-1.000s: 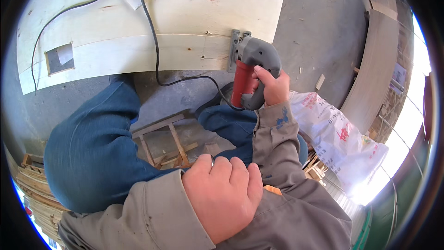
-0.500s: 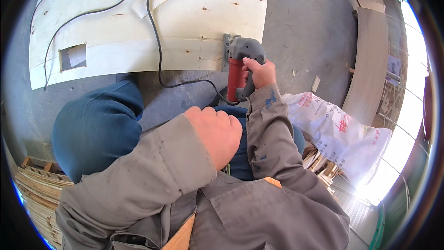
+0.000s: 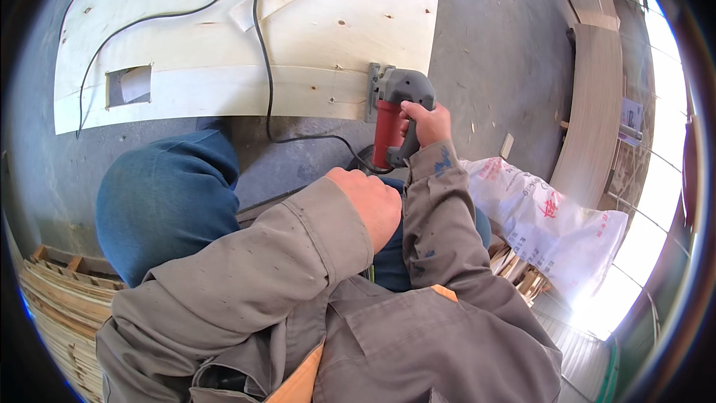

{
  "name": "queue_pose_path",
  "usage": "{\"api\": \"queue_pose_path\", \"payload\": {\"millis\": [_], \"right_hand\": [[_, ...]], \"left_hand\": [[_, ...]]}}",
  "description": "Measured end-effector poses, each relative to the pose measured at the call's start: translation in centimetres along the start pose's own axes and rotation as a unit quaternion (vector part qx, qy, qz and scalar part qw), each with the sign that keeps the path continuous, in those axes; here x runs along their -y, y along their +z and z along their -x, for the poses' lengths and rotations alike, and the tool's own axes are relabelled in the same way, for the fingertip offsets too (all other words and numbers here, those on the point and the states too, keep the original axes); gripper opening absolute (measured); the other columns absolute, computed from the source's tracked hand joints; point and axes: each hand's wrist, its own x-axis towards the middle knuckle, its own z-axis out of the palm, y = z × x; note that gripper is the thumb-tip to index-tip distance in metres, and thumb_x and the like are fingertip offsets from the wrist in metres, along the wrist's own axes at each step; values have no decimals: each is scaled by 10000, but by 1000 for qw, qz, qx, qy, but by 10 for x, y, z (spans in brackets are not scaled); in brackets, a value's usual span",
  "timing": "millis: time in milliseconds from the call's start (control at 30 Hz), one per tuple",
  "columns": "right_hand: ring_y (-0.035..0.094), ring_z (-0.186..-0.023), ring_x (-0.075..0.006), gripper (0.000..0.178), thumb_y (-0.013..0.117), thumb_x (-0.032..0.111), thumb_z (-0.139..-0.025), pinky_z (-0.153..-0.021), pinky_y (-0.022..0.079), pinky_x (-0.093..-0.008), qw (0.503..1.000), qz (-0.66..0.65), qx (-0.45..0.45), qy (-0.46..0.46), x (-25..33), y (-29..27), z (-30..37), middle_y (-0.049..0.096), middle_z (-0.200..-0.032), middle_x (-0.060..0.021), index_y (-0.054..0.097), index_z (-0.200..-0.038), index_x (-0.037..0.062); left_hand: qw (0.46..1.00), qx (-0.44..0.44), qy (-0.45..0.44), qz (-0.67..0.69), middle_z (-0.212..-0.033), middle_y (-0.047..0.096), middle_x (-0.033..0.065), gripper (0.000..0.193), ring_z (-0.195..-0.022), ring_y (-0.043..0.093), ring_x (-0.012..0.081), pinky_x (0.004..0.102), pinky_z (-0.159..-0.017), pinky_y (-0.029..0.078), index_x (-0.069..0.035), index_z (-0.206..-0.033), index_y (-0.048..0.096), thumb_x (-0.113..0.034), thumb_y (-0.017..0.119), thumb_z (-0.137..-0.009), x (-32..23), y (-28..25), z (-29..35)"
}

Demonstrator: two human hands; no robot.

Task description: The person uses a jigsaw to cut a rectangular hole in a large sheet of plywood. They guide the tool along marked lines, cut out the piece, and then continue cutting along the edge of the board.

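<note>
My right hand (image 3: 430,122) is wrapped round the grey handle of a red and grey jigsaw (image 3: 388,130). The jigsaw's metal base sits at the near right edge of a pale plywood sheet (image 3: 350,0). In front of my chest, over my lap, is my left hand (image 3: 373,203), its back turned up and fingers curled under. The fingertips are hidden, so I cannot make out what they hold, if anything. A black cord (image 3: 266,67) runs across the sheet, dips past its near edge and reaches the jigsaw's rear.
A rectangular hole (image 3: 128,87) pierces the sheet at left, and a loose wood strip (image 3: 274,0) lies on it. Right of me are a white printed sack (image 3: 552,216) and long boards (image 3: 593,97). Stacked wood (image 3: 63,328) stands behind left. Small offcuts lie on the grey floor (image 3: 500,45).
The whole view has shifted slightly, moving the sheet and jigsaw a little right in the picture. My left hand sits slightly nearer the jigsaw; my right hand keeps the same grip.
</note>
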Motion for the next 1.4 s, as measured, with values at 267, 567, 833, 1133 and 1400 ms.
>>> {"api": "queue_pose_path", "payload": {"millis": [267, 567, 833, 1133, 1400], "right_hand": [[627, -555, -172, 260, 803, 154, -846, -497, 500, -348, 997, 59, -27, -32, 4, 5, 9, 660, -701, -87, 667, -913, -57], [607, -532, -182, 221, 793, 103, -828, -488, 492, -344, 997, -9, -66, -31, 19, 8, 33, 640, -651, -90, 673, -936, -47], [614, -554, -184, 235, 786, 123, -869, -515, 504, -328, 997, -13, -58, -46, 40, 6, 100, 651, -684, -102, 670, -981, -48], [641, -606, -164, 276, 809, 139, -882, -562, 533, -324, 999, -46, 14, -16, 6, 46, 130, 687, -759, -94, 657, -1021, -44], [646, -627, -159, 320, 822, 170, -865, -588, 541, -324, 1000, -20, 7, 5, -8, 64, 132, 690, -785, -85, 650, -1025, -46]], "left_hand": [[999, -42, 7, 8, -837, 698, 114, 119, -794, 704, 279, 394, -651, 529, -48, -898, 639, -141, 641, -824, -1, 4, 3], [998, -46, 8, 31, -825, 701, 111, 108, -789, 700, 270, 392, -647, 514, -49, -882, 646, -140, 640, -823, 5, 8, 7], [999, -14, 28, 31, -845, 702, 99, 141, -798, 701, 259, 379, -650, 506, -42, -924, 656, -146, 644, -829, -8, 0, 13], [998, -54, 37, 19, -812, 687, 92, 153, -780, 691, 254, 380, -638, 499, -30, -927, 657, -131, 657, -812, -10, 8, 29], [997, -69, 36, 16, -794, 678, 78, 158, -749, 672, 230, 362, -615, 470, -33, -930, 661, -136, 660, -810, -12, 6, 41]]}}
